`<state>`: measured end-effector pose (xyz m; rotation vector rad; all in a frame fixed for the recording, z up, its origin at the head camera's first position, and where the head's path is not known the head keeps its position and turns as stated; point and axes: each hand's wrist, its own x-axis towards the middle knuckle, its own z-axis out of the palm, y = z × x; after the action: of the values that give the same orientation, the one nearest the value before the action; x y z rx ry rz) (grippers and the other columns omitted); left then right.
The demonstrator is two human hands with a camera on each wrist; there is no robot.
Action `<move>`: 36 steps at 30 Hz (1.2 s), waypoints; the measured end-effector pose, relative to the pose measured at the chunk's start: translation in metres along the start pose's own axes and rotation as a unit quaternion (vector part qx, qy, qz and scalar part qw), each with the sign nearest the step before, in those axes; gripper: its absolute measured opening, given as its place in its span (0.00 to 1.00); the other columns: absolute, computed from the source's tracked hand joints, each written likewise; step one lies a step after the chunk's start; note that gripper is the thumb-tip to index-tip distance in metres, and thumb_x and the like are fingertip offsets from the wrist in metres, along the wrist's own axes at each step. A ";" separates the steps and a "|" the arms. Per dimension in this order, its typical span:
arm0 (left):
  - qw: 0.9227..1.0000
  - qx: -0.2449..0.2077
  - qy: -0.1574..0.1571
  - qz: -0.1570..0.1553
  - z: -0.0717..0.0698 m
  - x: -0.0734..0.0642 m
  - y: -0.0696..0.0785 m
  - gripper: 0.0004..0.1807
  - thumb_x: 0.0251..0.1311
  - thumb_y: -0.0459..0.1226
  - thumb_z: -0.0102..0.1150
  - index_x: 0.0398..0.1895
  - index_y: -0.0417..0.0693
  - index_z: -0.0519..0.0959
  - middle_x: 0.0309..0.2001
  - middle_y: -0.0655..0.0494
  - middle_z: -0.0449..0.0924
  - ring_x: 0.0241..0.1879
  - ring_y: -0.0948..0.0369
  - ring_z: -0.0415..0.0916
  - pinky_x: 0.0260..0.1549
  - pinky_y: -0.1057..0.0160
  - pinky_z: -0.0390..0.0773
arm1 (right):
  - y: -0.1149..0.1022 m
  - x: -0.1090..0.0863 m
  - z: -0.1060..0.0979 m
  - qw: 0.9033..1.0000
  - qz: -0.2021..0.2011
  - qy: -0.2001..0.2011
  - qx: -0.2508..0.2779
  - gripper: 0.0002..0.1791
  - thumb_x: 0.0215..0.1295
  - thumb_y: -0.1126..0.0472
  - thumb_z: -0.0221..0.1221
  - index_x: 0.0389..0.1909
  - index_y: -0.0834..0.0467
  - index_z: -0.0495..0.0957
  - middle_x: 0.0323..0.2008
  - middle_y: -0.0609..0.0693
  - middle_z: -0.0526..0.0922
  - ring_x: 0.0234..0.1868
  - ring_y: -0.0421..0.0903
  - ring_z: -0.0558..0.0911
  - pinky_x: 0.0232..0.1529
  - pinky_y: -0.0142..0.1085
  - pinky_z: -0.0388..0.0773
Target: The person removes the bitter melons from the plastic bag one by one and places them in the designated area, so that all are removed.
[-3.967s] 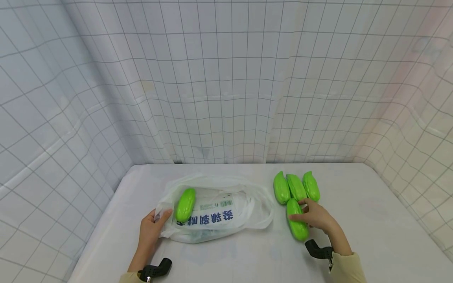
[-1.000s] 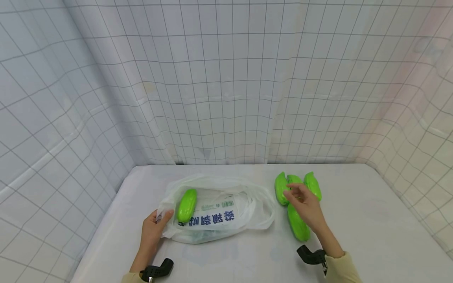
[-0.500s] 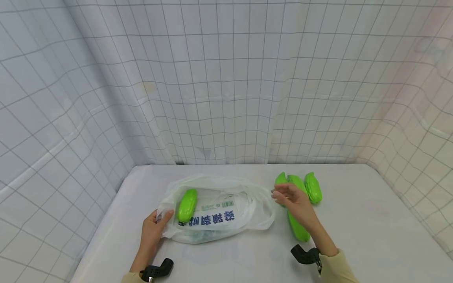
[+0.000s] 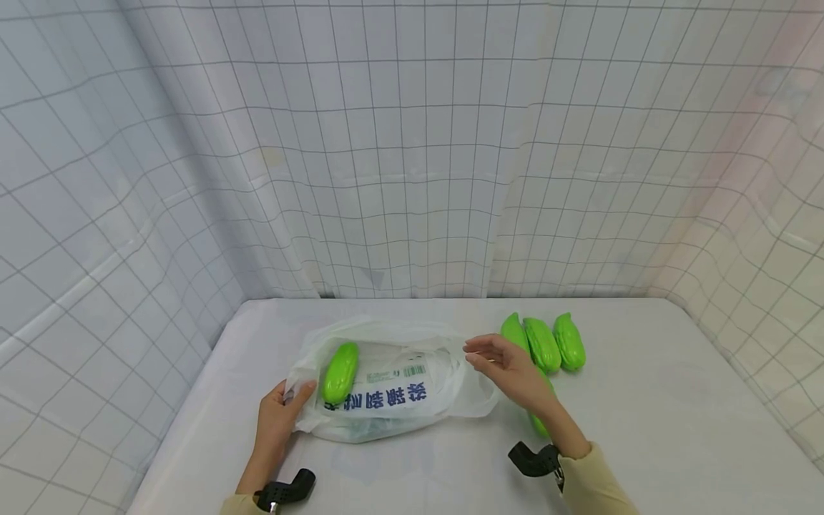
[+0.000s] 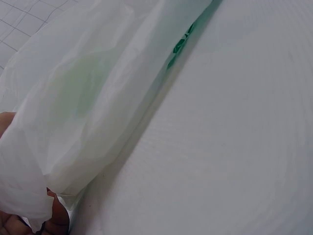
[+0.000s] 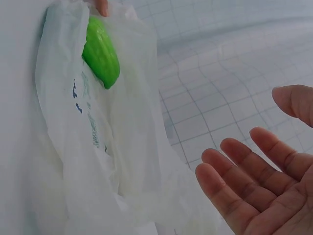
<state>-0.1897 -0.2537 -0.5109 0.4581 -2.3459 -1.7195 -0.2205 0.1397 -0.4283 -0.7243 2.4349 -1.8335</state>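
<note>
A white translucent plastic bag (image 4: 450,400) with dark blue lettering lies on its side, its mouth spread wide. Inside, near its left end, rests a glossy bright green oblong piece (image 4: 340,373), gourd-like in shape. My left hand (image 4: 278,415) pinches the bag's left edge between thumb and fingers; in the left wrist view the film (image 5: 24,171) covers most of those fingers. Over the bag's right end hovers my right hand (image 4: 505,365), holding nothing, its fingers (image 6: 234,188) apart and gently bent in the right wrist view.
Several similar green pieces (image 4: 542,345) lie at the right on the white table (image 4: 656,400); one (image 4: 539,425) is mostly hidden behind my right forearm. White gridded curtains (image 4: 412,179) enclose the back and sides. Each wrist carries a black camera mount (image 4: 537,459).
My right hand has let go of the near green piece on the right and moved left, empty, to the bag's right end. The left hand has kept its hold on the bag.
</note>
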 end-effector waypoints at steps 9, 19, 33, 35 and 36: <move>1.000 0.003 -0.004 -0.002 0.000 -0.001 0.001 0.33 0.57 0.53 0.62 0.53 0.34 0.75 0.47 0.42 0.78 0.35 0.62 0.72 0.31 0.69 0.72 | -0.018 0.013 0.022 0.998 0.004 -0.045 -0.036 0.16 0.68 0.62 0.56 0.53 0.66 0.73 0.50 0.57 0.78 0.50 0.52 0.77 0.48 0.40 0.74; 1.000 0.006 -0.004 0.006 0.000 0.001 0.000 0.32 0.58 0.54 0.62 0.53 0.34 0.75 0.45 0.43 0.78 0.33 0.61 0.72 0.29 0.68 0.72 | -0.018 0.028 0.035 0.995 -0.011 -0.082 -0.059 0.17 0.69 0.55 0.56 0.54 0.58 0.74 0.51 0.53 0.78 0.50 0.46 0.77 0.49 0.40 0.72; 1.000 0.002 -0.003 0.008 -0.001 0.000 -0.001 0.32 0.58 0.53 0.62 0.52 0.34 0.75 0.44 0.43 0.79 0.33 0.62 0.72 0.30 0.68 0.72 | -0.021 0.053 0.057 0.989 -0.020 -0.123 -0.074 0.19 0.68 0.51 0.57 0.55 0.56 0.74 0.51 0.48 0.78 0.49 0.43 0.78 0.48 0.37 0.73; 1.000 0.001 -0.005 0.007 -0.001 0.000 -0.001 0.32 0.58 0.53 0.62 0.53 0.34 0.75 0.45 0.43 0.79 0.33 0.62 0.72 0.30 0.68 0.72 | -0.022 0.056 0.060 0.989 -0.023 -0.132 -0.071 0.19 0.68 0.52 0.57 0.55 0.57 0.74 0.51 0.51 0.78 0.49 0.45 0.78 0.48 0.38 0.73; 1.000 0.002 -0.005 0.007 -0.001 0.000 -0.001 0.32 0.58 0.53 0.62 0.53 0.34 0.75 0.45 0.43 0.79 0.33 0.62 0.72 0.30 0.69 0.72 | -0.023 0.058 0.062 0.988 -0.023 -0.136 -0.068 0.19 0.68 0.53 0.57 0.55 0.57 0.74 0.51 0.52 0.78 0.50 0.45 0.78 0.49 0.38 0.73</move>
<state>-0.1890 -0.2548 -0.5117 0.4334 -2.3542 -1.7166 -0.2472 0.0579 -0.4118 -0.9761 2.3970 -1.4772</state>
